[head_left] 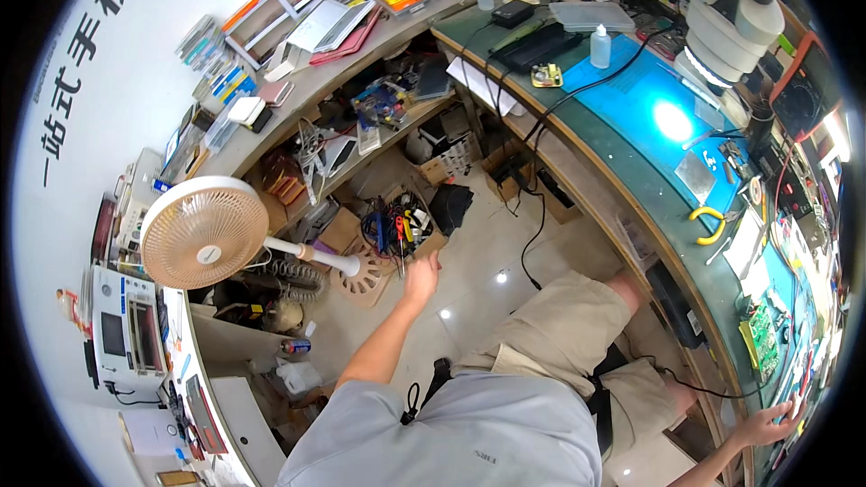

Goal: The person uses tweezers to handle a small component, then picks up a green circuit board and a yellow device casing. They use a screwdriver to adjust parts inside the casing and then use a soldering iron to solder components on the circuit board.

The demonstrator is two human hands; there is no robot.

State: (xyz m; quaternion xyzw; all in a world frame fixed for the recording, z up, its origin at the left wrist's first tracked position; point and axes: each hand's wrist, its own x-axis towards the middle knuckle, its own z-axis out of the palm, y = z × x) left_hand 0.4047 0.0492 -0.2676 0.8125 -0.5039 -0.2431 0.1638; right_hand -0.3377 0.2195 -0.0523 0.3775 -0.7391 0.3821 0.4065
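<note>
My left hand (422, 278) reaches down over the floor, its fingers curled closed. Beside it a red-handled tool (400, 233) with a narrow metal end stands at an open cardboard box (435, 245). Black cables (382, 218) and a yellow-handled tool (409, 227) lie in that box. What the left fingers hold, if anything, is hidden. Far right, my right hand (765, 426) rests at the bench edge with its fingers apart, nearest to small clutter and a green circuit board (769, 335).
A standing fan (194, 233) leans in at left. The green-topped bench (663, 207) curves along the right, bearing a blue mat (622, 95), a microscope (732, 22) and yellow-handled pliers (709, 225). A black cable (534, 252) hangs to the floor.
</note>
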